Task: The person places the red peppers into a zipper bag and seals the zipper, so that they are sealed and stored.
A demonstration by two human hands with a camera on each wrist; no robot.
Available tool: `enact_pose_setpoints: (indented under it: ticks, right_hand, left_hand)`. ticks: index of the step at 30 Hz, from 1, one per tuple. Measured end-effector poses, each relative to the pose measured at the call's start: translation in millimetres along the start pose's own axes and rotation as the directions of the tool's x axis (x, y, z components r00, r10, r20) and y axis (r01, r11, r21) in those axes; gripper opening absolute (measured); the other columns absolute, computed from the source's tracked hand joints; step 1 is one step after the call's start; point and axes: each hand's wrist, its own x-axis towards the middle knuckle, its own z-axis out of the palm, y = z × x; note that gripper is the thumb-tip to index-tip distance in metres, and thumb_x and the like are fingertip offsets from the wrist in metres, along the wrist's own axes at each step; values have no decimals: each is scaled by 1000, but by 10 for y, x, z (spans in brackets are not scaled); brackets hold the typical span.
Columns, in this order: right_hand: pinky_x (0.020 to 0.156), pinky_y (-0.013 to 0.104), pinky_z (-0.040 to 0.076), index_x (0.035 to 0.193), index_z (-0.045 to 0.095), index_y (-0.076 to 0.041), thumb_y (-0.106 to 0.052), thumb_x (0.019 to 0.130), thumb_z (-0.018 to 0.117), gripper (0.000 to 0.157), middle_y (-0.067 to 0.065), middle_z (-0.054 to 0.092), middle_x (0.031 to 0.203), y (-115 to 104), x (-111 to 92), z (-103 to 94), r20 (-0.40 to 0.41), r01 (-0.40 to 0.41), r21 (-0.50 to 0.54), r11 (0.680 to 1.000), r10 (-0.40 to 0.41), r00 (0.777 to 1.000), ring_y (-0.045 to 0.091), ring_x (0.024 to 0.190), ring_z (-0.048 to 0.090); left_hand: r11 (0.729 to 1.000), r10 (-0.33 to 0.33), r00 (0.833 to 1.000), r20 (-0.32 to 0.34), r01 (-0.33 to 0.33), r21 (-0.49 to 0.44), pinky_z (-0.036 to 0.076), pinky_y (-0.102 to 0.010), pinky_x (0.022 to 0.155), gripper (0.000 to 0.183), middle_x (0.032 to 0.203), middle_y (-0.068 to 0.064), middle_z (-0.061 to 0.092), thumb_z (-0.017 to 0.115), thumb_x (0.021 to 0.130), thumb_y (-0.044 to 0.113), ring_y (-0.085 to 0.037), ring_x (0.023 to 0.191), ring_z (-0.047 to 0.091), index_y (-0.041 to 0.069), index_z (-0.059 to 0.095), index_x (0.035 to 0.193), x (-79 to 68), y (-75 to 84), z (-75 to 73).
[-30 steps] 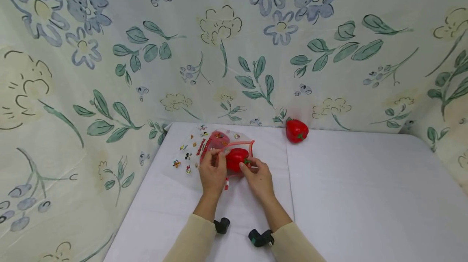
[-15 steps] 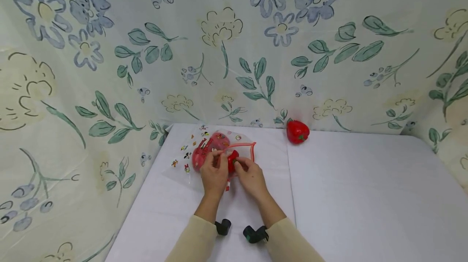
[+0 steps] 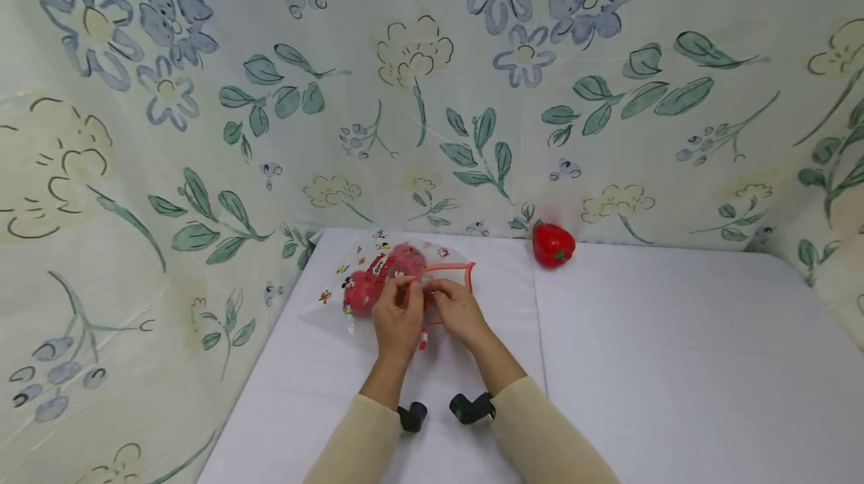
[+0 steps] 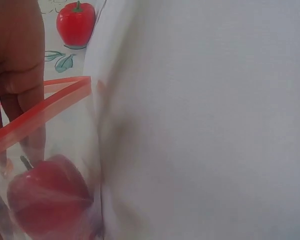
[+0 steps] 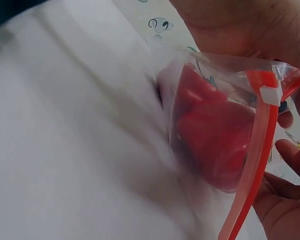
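A clear zip bag (image 3: 337, 311) with cartoon prints and a red rim lies on the table, with red bell peppers (image 3: 407, 259) showing through its film. My left hand (image 3: 398, 323) pinches the bag's rim near its mouth. At the opening is my right hand (image 3: 462, 311); in the left wrist view its straight fingers (image 4: 35, 142) reach down behind the film, beside the stem of a red bell pepper (image 4: 50, 197). In the right wrist view the bag's red zip strip (image 5: 255, 160) carries a white slider (image 5: 270, 95). The hands hide part of the bag's mouth.
Another red bell pepper (image 3: 553, 245) lies at the back of the white table (image 3: 641, 349), close to the flowered curtain (image 3: 432, 131). A seam runs down the tablecloth to the right of the hands.
My right hand has moved the red bell pepper leftward into the bag's mouth, and it is now mostly hidden. My right fingers have come up close to the left ones.
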Motion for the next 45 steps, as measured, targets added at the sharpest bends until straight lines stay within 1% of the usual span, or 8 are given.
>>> enact_pose_setpoints:
  ticks: [8,16,19,23,28,33,40,45]
  right_hand:
    - [93,42,57,119,73,-9,-13,101,46,32,13,72,125,106,-64,-110,-36,-11,-12,1000,10,999,27,111,71]
    - [96,37,58,123,68,-13,-19,106,49,26,8,71,123,75,-65,-634,-167,-26,68,997,37,985,23,110,70]
    - [95,31,58,123,67,-15,-22,106,50,25,6,69,124,104,39,-877,-302,-61,125,990,96,948,22,111,68]
    - [102,36,55,129,61,-15,-19,103,54,27,7,63,134,221,207,-1164,-499,-98,162,982,168,850,23,122,58]
    - [113,55,43,153,36,-18,-15,93,65,66,15,36,158,424,424,-1431,-614,-194,89,977,208,762,33,146,32]
    - [115,61,39,163,14,-27,-21,92,68,89,17,14,167,564,615,-1608,-590,-288,22,957,245,769,37,155,16]
    - [117,60,37,163,14,-21,-24,95,66,86,19,19,167,634,743,-1715,-503,-324,55,944,306,808,40,155,19]
    - [118,58,37,163,14,-21,-26,95,68,86,14,21,170,672,729,-1728,-508,-323,84,943,320,800,37,156,19]
  left_hand:
    - [1000,-4,1000,-2,3,-17,53,-20,75,8,93,-8,76,70,93,10,-13,83,64,9,71,102,5,-18,-5]
    - [1000,-8,1000,10,8,-10,52,-18,73,9,96,-8,75,68,96,12,-14,83,60,10,70,105,19,0,-8]
    - [1000,-13,1000,9,13,-6,51,-17,73,9,95,-8,74,67,96,12,-14,83,59,9,70,105,23,-13,-15]
    - [1000,-25,1000,18,25,0,51,-17,74,11,96,-7,74,66,97,14,-14,84,59,9,70,106,24,-27,-19]
    - [999,-48,999,26,48,-4,52,-17,76,11,98,-6,74,67,97,16,-15,87,60,11,69,106,14,-35,-24]
    - [998,-50,998,31,51,-26,53,-16,78,11,100,-6,76,67,98,16,-14,88,62,11,70,107,4,-34,-34]
    - [996,-82,996,44,83,-28,53,-15,78,11,102,-3,75,67,99,18,-14,89,61,14,70,108,-6,-27,-42]
    - [996,-79,996,44,80,-27,52,-16,77,11,102,-4,75,66,99,18,-15,89,61,14,70,109,-1,-47,-46]
